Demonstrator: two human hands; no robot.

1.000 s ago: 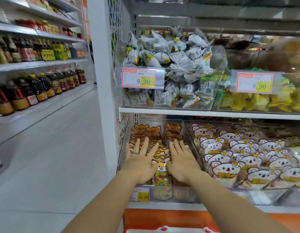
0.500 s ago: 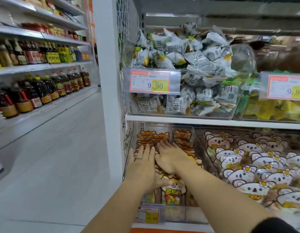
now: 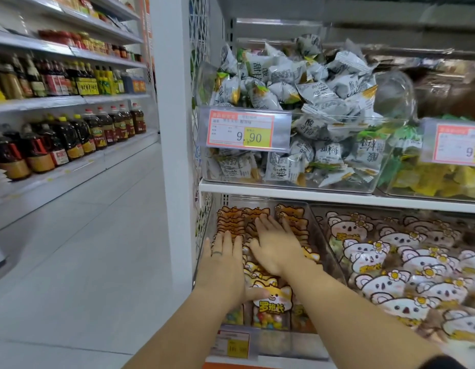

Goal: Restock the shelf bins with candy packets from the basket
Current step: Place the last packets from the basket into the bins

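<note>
The candy packets (image 3: 271, 302) are stacked in rows inside a clear plastic bin (image 3: 276, 343) on the lower shelf, at the left end of the rack. Each packet is topped by an orange-and-white animal face with pointed ears. Yellow lettering is printed below the face, and mixed coloured sweets are visible through a transparent lower part. The packets overlap one behind the next, so that toward the rear only the ear-shaped tops are seen.

The left hand (image 3: 223, 267) is laid flat, palm down, on the left rows — fingers straight and slightly spread, a ring worn on one finger, the thumb resting across the head of the front packet. The right hand (image 3: 277, 249) is laid flat likewise on the middle rows, further back, with fingers extended and fanned. Nothing is pinched or gripped by either hand.

A price tag (image 3: 233, 345) is fixed at the bin's front left. Koala-faced packets (image 3: 391, 286) are held in the neighbouring bin to the right. On the shelf above, grey-white packets (image 3: 311, 97) are heaped in another clear bin — its label (image 3: 241, 131) reads 9.90.
</note>
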